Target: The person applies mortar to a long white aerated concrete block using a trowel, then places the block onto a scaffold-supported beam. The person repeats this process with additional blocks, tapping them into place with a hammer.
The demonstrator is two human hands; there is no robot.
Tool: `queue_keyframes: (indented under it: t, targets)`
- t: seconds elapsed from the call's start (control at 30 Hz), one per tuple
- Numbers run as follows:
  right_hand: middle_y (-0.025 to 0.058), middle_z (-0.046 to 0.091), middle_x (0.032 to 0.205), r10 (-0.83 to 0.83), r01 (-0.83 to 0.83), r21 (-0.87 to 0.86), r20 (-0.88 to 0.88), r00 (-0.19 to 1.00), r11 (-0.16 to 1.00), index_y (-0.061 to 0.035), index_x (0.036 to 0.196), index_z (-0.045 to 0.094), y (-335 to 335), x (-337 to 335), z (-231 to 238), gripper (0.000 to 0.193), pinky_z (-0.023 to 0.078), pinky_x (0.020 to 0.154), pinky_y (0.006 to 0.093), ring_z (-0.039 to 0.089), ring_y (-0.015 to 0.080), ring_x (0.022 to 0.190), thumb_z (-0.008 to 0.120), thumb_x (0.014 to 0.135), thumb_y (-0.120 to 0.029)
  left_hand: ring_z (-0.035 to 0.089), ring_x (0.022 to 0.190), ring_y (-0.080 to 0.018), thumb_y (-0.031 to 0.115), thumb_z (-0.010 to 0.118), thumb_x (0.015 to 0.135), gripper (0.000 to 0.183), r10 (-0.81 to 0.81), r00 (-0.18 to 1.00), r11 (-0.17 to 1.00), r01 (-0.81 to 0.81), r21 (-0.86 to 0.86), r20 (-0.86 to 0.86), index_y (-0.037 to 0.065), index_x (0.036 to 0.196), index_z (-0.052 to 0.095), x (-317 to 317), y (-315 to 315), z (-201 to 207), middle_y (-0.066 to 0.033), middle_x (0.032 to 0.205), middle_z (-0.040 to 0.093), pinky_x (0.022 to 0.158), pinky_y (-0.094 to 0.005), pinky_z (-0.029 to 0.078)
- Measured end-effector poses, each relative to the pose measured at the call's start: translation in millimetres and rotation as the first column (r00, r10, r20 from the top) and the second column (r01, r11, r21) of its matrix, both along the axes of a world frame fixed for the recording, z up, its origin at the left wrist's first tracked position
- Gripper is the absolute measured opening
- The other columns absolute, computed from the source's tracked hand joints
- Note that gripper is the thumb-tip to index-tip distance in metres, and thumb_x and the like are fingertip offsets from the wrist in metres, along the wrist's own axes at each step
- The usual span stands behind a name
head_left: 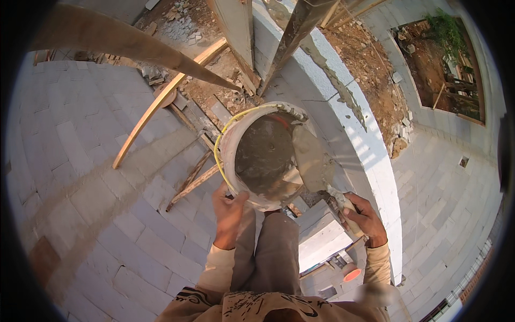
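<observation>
A white round bucket [228, 161] with a yellow handle along its rim is in front of me, holding wet grey mortar [263, 153]. My left hand [228, 210] is closed on the bucket's near-left rim, with the thumb over the edge. In my right hand [366, 219] is the handle of a trowel [314, 158]. Its broad blade, smeared with mortar, lies across the bucket's right rim and hides part of that edge.
A pale block wall [370, 139] curves past on the right, streaked with mortar on top. Wooden poles [177, 64] and a curved plank [155, 104] stand ahead and left. Rubble [185, 24] lies below. An orange-rimmed object [352, 275] is near my right forearm.
</observation>
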State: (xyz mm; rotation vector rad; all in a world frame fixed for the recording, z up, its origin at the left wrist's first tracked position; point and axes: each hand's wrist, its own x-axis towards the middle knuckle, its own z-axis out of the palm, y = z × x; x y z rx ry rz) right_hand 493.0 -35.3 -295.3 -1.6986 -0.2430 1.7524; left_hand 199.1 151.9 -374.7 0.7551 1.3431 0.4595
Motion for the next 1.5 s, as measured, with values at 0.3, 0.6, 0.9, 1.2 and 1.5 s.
queue_keyframes:
  t: [0.3,0.6,0.9,1.2,1.5]
  targets:
    - [0.0080,0.065,0.086,-0.068,0.058,0.034,0.478,0.876,0.998,-0.0012,0.136,0.059,18.2,42.3,43.3,0.036,0.049,0.063,0.0300,0.058,0.0140,0.067,0.065,0.103,-0.015,0.065,0.084,-0.0106,-0.012,0.065,0.082,0.025,-0.006,0.999,0.999,0.008,0.049,-0.037,-0.005,0.105,0.071,-1.7,-7.1,-10.3,-0.0026,0.093,0.070,0.078,-0.0270,0.052]
    - [0.0274,0.072,0.106,0.083,-0.305,-0.030,0.983,0.163,0.952,0.0008,0.138,0.056,145.9,22.6,-4.3,0.043,0.056,0.081,0.0519,0.071,0.0470,0.094,0.068,0.098,-0.012,0.065,0.086,-0.0114,-0.010,0.065,0.081,0.023,0.017,0.999,1.000,-0.017,-0.012,-0.030,-0.004,0.103,0.071,-7.6,-12.7,-20.1,-0.0035,0.095,0.070,0.081,-0.0280,0.052]
    - [0.0257,0.072,0.092,0.118,-0.533,-0.084,0.993,0.030,0.842,-0.0008,0.131,0.060,251.7,66.0,-15.7,0.037,0.054,0.073,0.0540,0.070,0.0469,0.086,0.070,0.098,-0.015,0.064,0.088,-0.0105,-0.007,0.066,0.083,0.023,-0.038,0.998,0.999,0.038,-0.007,-0.040,-0.004,0.105,0.070,-10.8,-9.1,-23.0,-0.0038,0.096,0.070,0.081,-0.0279,0.052]
    - [0.0225,0.072,0.115,0.265,-0.206,-0.248,0.962,0.060,0.947,-0.0049,0.142,0.061,52.4,11.9,25.2,0.047,0.057,0.077,0.0472,0.073,0.0432,0.093,0.068,0.096,-0.012,0.062,0.092,-0.0104,-0.005,0.065,0.084,0.025,-0.087,0.996,0.996,0.087,0.026,-0.028,-0.006,0.109,0.069,-13.7,-1.6,-25.1,-0.0047,0.101,0.070,0.086,-0.0277,0.051]
    - [0.0190,0.067,0.101,0.111,-0.080,-0.106,0.992,0.067,0.991,-0.0040,0.146,0.057,-26.6,-12.2,-11.9,0.052,0.055,0.072,0.0427,0.068,0.0359,0.078,0.069,0.096,-0.009,0.061,0.087,-0.0098,-0.006,0.066,0.082,0.020,-0.139,0.989,0.987,0.143,0.069,-0.056,-0.005,0.101,0.069,-2.9,2.5,-23.1,-0.0023,0.094,0.068,0.082,-0.0267,0.050]
